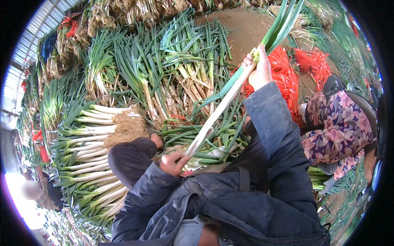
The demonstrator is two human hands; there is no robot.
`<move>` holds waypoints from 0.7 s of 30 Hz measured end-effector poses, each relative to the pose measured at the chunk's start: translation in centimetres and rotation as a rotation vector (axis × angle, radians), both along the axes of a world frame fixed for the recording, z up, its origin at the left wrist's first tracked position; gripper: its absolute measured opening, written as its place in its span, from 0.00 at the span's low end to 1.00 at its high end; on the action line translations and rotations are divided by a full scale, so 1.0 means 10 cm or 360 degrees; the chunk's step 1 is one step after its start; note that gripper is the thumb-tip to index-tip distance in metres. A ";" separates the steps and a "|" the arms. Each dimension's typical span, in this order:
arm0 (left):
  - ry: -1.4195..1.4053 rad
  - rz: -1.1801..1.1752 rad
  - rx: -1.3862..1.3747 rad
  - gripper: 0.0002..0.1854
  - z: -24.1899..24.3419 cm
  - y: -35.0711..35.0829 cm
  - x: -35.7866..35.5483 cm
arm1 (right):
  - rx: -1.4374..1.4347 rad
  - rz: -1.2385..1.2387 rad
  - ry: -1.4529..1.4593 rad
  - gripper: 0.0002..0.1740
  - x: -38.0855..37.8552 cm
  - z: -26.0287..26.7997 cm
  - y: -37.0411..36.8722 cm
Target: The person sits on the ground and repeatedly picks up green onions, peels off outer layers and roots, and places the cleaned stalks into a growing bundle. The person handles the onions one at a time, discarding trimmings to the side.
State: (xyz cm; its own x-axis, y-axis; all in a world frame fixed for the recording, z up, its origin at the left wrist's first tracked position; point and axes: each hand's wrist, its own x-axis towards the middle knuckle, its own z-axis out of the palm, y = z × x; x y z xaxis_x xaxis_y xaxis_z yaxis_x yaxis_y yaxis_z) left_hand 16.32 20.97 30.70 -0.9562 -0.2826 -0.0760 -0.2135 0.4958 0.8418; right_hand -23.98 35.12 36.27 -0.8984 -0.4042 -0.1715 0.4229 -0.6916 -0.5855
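A long leek [220, 109] with a white stalk slants across the view in front of me, its green leaves at the upper right. My right hand [260, 67] is closed around it where white turns to green. Down at the stalk's lower end, my left hand [174, 163] grips it between thumb and fingers; the very tip is hidden there. Between my legs lies a heap of green leaves and peeled scraps [227, 138]. To the left, cleaned leeks [95, 166] are piled in a row, with the hairy roots [129, 126] of the upper ones towards me.
Untrimmed leeks [184, 83] lie in a wide band beyond my feet, with bundled ones [132, 12] stacked behind. Red plastic strips [281, 83] lie on the brown ground right of my forearm. A person in floral clothing [341, 129] is close on the right; another person [47, 193] is far left.
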 end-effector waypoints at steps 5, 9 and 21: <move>-0.0201 0.0119 -0.0135 0.08 0.14 -0.18 0.46 | 0.0000 -0.0072 -0.0005 0.21 -0.21 -0.02 0.04; -0.0169 0.0091 -0.0422 0.09 0.27 -0.33 0.75 | 0.0004 -0.0100 -0.0029 0.22 -0.40 -0.04 0.08; -0.0394 0.0243 -0.0919 0.15 0.59 -0.56 1.50 | 0.0017 -0.0130 -0.0002 0.22 -0.87 -0.14 0.35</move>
State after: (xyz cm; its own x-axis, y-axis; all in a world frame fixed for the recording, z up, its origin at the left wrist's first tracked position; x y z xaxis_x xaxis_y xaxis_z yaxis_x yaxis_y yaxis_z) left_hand 31.37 15.39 36.58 -0.8755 -0.4758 -0.0843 -0.4714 0.8026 0.3656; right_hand -32.72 38.64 34.90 -0.9282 -0.3278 -0.1762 0.3659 -0.7177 -0.5925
